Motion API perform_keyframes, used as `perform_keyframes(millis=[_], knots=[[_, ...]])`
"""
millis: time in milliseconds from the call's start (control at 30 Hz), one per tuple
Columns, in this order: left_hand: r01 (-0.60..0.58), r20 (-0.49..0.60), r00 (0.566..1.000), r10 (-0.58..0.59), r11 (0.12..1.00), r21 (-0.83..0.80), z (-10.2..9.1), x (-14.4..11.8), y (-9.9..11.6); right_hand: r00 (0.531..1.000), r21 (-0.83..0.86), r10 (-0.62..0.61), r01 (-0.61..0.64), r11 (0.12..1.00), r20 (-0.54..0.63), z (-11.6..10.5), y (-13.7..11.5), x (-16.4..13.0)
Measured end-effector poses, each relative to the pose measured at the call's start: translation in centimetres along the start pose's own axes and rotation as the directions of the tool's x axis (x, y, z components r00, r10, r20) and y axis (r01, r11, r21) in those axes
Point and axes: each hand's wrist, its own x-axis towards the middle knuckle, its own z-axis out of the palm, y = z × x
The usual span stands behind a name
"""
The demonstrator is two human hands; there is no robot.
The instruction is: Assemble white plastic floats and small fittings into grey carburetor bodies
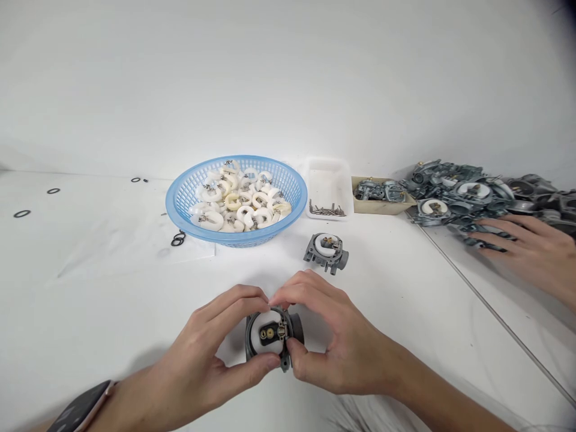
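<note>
A watch (pixel 83 408) sits on the left wrist at the bottom edge, partly cut off. Just above it, the left hand (pixel 202 360) and right hand (pixel 333 342) together grip a grey carburettor body (pixel 272 336), held just over the worktop (pixel 112 312) with its open round face toward the camera; the left thumb and fingers clamp its left rim, the right thumb and forefinger pinch at its top and right side. Inside the bowl a white float and a small brass part show, so the step in hand looks like seating the float or its pin in the body. The next move would likely call for a fine, steady pinch at the hinge while the left hand keeps the body from turning. A second body (pixel 326 252), float already in it, rests on the worktop beyond the hands. Farther back stand a blue basket (pixel 180 204) of white floats (pixel 238 204), a clear tray (pixel 328 174) with small metal pins (pixel 326 210), and black O-rings (pixel 177 240) beside the basket. At right another person's hand (pixel 526 246) lies spread on a pile of carburettors (pixel 463 192). Fingertips hide the top of the held body, so whether a pin is between them cannot be told; the pile runs out of frame at right.
</note>
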Motion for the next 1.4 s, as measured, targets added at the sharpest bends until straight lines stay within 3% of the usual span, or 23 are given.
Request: perform_keyframes(millis=[567,1133,1400], knots=[[0.032,-0.033,0.999,-0.032,0.999,-0.011,0.28,0.04,0.17,1.0,0.005,-0.031,0.031,1.0,0.002,0.03,0.09,0.1],[0.037,0.007,0.999,-0.037,0.999,0.002,-0.12,0.22,0.43,0.998,-0.056,-0.066,0.066,0.996,-0.011,0.06,-0.14,0.03],[0.034,0.021,0.999,-0.034,0.999,-0.027,0.23,-0.14,-0.07,0.997,-0.014,-0.061,0.062,0.998,0.046,0.02,-0.3,0.03]])
